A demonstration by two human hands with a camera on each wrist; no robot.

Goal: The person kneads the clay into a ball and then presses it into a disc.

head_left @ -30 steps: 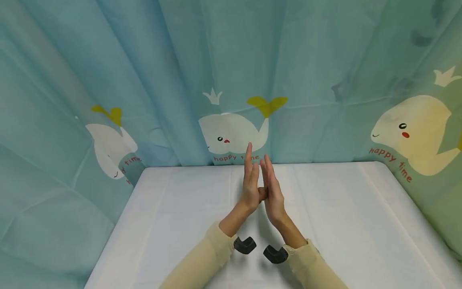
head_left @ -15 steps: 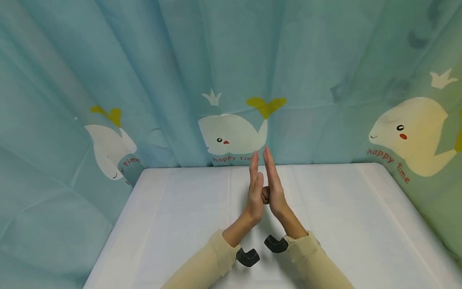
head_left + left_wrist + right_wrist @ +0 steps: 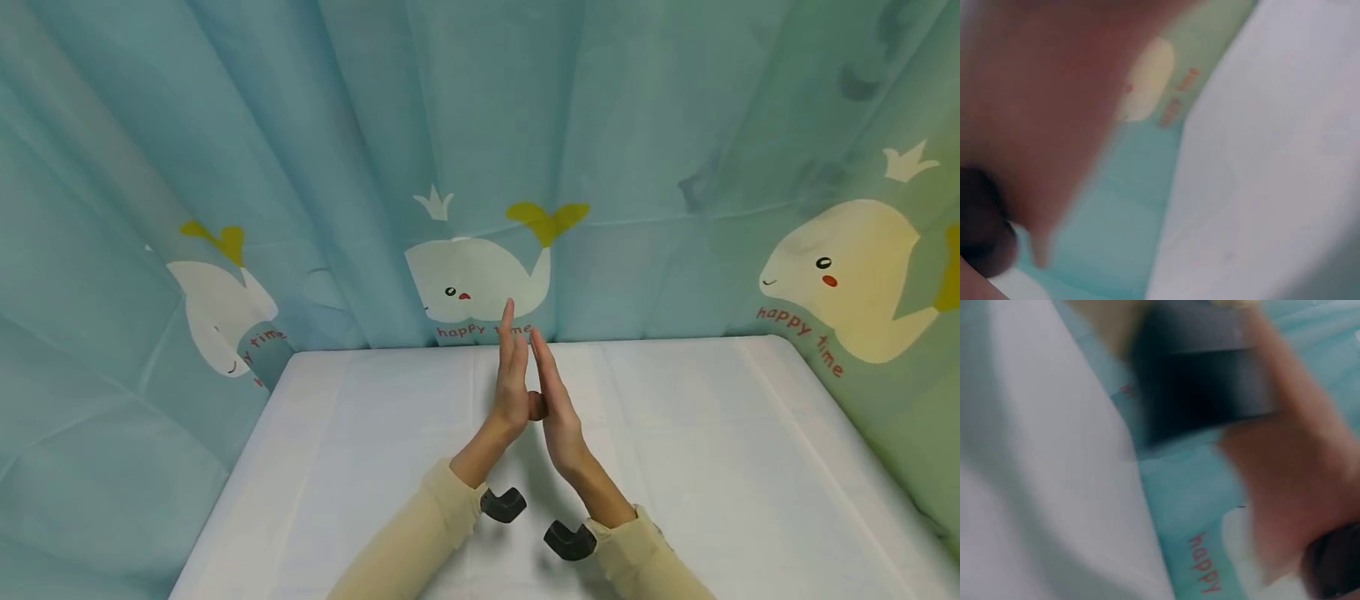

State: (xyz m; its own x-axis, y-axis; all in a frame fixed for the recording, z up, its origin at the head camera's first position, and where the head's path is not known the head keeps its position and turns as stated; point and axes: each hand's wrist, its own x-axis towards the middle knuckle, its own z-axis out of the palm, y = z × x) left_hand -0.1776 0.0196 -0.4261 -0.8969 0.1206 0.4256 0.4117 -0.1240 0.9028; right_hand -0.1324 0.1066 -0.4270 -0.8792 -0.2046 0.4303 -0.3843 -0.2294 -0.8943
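A small dark brown ball-like lump [image 3: 537,406] is pressed between two facing palms above the white table. My left hand [image 3: 512,392] stands on its left side with straight fingers pointing away. On the other side my right hand [image 3: 559,412], also straight-fingered, leans in against the lump. The left fingertips reach farther forward than the right ones. In the left wrist view the dark lump [image 3: 988,231] shows at the lower left under the blurred palm. The right wrist view has the lump [image 3: 1338,559] at its lower right corner, partly cut off.
A white-covered table [image 3: 360,433] lies below the hands. Blue-green curtains [image 3: 645,167] printed with whales surround its back and sides. Black wrist devices [image 3: 504,505] stick out inward from both beige sleeves [image 3: 408,542].
The hands slide against each other: left went back and right forward half a second ago, and now left is forward and right is back. The lump stays between the palms.
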